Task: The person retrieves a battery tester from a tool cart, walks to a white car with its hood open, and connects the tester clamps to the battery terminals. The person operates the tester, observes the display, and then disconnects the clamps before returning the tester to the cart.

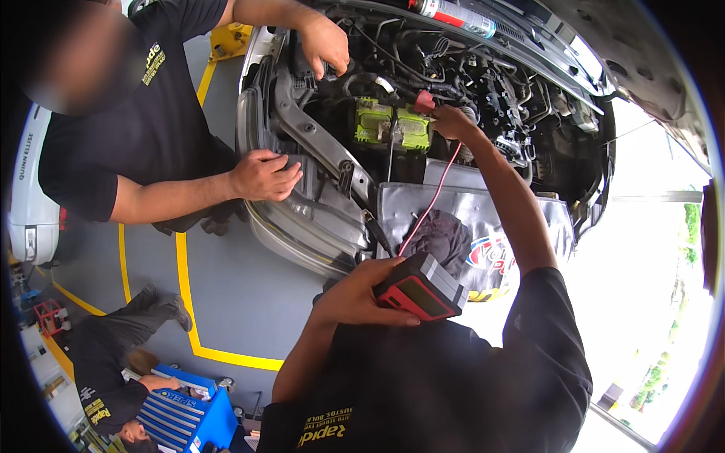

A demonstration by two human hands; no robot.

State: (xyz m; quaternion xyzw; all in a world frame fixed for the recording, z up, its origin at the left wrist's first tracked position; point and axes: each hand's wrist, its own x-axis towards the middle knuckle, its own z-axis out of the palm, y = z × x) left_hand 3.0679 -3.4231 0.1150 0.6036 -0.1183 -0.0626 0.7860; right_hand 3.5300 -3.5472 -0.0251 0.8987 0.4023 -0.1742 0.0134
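Observation:
My left hand (353, 299) is wrapped round a red and black handheld battery tester (420, 290), its small screen facing up. My right arm stretches forward over the engine bay. At its end, my right hand (451, 122) grips a red clamp (425, 101) at the right end of a yellow-green car battery (373, 124). Whether the clamp's jaws bite on the terminal is hidden. A thin red lead (433, 200) runs between the tester and my right hand. Near the tester, a black lead (376, 229) lies over the car's front edge.
A grey fender cover (483, 202) with a dark cloth (439, 240) drapes the car's front. A co-worker at left rests one hand (266, 175) by the headlight, another (325, 47) over the bay. A spray can (458, 16) lies at the far edge. Another person crouches by a blue tool cabinet (215, 419).

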